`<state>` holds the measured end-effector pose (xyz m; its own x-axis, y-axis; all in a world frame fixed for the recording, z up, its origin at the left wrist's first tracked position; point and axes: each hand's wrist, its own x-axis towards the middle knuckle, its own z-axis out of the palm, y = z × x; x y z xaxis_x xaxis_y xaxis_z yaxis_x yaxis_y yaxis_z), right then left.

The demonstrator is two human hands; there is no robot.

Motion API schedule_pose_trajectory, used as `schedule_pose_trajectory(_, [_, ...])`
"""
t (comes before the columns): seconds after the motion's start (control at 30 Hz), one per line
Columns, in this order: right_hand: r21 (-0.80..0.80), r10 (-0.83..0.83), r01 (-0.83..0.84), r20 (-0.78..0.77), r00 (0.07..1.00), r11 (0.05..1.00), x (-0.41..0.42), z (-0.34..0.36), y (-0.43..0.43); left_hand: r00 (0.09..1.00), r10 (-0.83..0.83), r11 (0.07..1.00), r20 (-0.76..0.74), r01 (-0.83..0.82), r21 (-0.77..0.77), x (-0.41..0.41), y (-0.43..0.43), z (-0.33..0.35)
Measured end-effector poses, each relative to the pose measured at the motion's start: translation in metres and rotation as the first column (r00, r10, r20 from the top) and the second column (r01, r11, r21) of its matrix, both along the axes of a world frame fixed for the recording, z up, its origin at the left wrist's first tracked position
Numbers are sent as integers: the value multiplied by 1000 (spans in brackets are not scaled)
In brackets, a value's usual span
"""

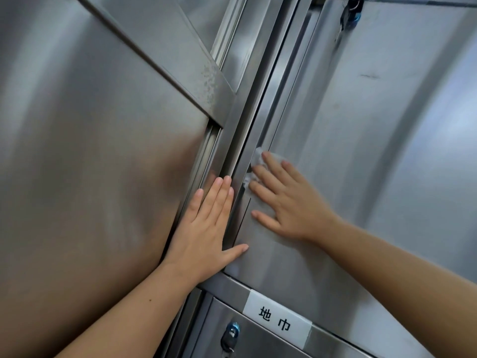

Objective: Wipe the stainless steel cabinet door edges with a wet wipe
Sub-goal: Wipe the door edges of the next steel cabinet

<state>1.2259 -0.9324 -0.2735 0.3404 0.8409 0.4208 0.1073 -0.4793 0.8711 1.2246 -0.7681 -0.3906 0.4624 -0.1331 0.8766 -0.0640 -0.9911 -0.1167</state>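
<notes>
A stainless steel cabinet door (348,151) fills the right half of the head view, its left edge (260,140) running up beside a vertical frame post. My right hand (286,200) lies flat on the door near that edge, fingers straight, pressing a white wet wipe (259,156) against the steel. Only the wipe's rim shows past the fingertips. My left hand (206,228) rests flat across the frame post and the neighbouring door (90,151), fingers straight, thumb spread onto the right door.
Keys (348,16) hang from a lock at the top of the right door. Below it, a white label (277,319) with two characters sits on a horizontal rail, and a lower door carries a blue-capped key (231,334) in its lock.
</notes>
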Motion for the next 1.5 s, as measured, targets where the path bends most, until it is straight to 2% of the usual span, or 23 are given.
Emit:
schedule_pose_trajectory(0.1, [-45, -5, 3, -38, 999, 999, -2, -18, -1, 1000, 15, 1000, 9, -15, 22, -2, 1, -6])
schedule_pose_trajectory(0.23, [-177, -26, 20, -35, 999, 984, -1, 6, -3, 1000, -3, 1000, 18, 3, 29, -5, 2, -6])
schedule_pose_trajectory(0.33, [-96, -46, 48, 19, 999, 994, 0, 25, -1, 1000, -7, 1000, 12, 6, 15, -5, 1, -7])
schedule_pose_trajectory(0.5, [-5, -10, 10, 1, 1000, 1000, 0, 3, 0, 1000, -25, 1000, 15, 25, 2, -5, 1, -13])
schedule_pose_trajectory(0.63, [-29, -25, 24, -18, 1000, 999, -2, -17, 0, 999, -46, 999, 4, 46, -7, -6, 1, -25])
schedule_pose_trajectory(0.9, [-57, -70, 64, -113, 991, 996, -6, -79, 0, 996, 18, 1000, -90, -18, -5, -12, 1, -50])
schedule_pose_trajectory(1.17, [-83, -124, 111, -173, 977, 990, -11, -119, 1, 994, 31, 999, -103, -32, -12, -10, 1, -71])
schedule_pose_trajectory(1.4, [-202, -118, 80, -185, 976, 976, -11, -101, -1, 988, 98, 995, -122, -94, 32, -9, 2, -72])
schedule_pose_trajectory(1.5, [-158, -92, 68, -149, 985, 985, -7, -76, -1, 986, 123, 992, -113, -119, 40, -7, 2, -72])
